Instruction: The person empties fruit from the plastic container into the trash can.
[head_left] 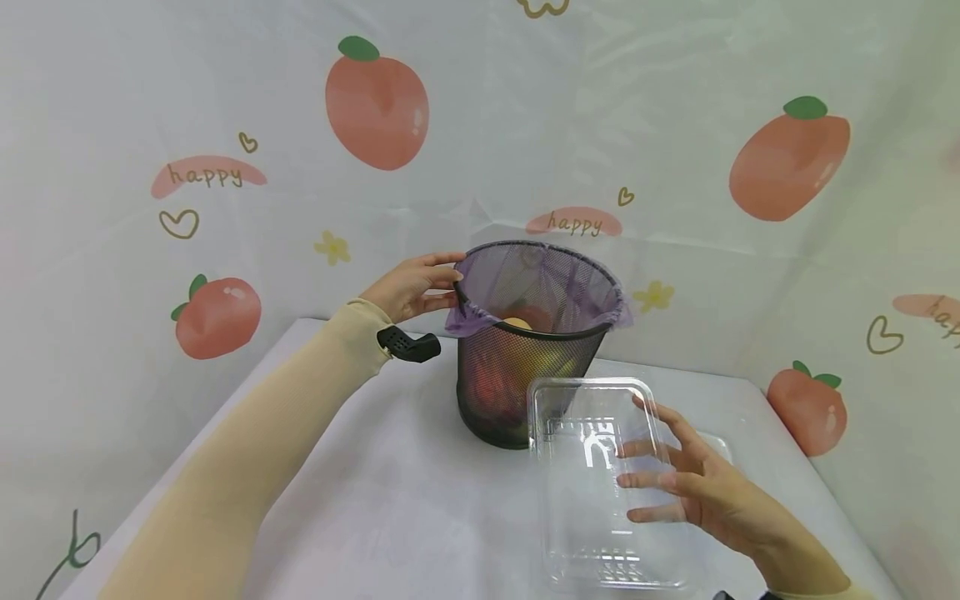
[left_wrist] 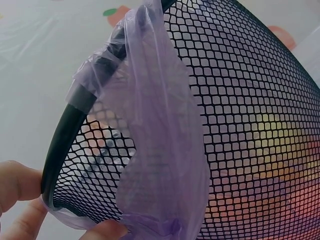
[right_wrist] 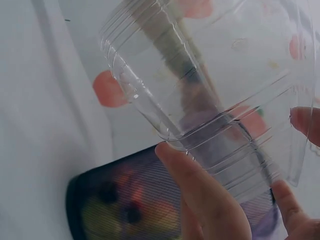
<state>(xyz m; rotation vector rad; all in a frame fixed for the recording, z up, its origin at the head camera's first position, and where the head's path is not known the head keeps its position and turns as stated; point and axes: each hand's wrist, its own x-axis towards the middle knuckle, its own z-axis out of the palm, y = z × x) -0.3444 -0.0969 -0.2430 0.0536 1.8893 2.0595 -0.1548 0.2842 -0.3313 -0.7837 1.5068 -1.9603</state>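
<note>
The left hand (head_left: 408, 286) pinches the rim of the black mesh wastebasket (head_left: 517, 375) where the purple bag liner (head_left: 468, 321) folds over. Just in front of the basket, the right hand (head_left: 693, 483) grips a clear plastic tray (head_left: 592, 475), fingers spread along its side. Coloured items show through the mesh. A white tablecloth (head_left: 390, 500) lies beneath.

The mesh bin (head_left: 525, 367) stands mid-desk (head_left: 390, 500), its open mouth reachable from above. The left hand (head_left: 408, 287) blocks its left rim; the clear tray (head_left: 600, 483) screens its front right. The front-left desk lies free.
</note>
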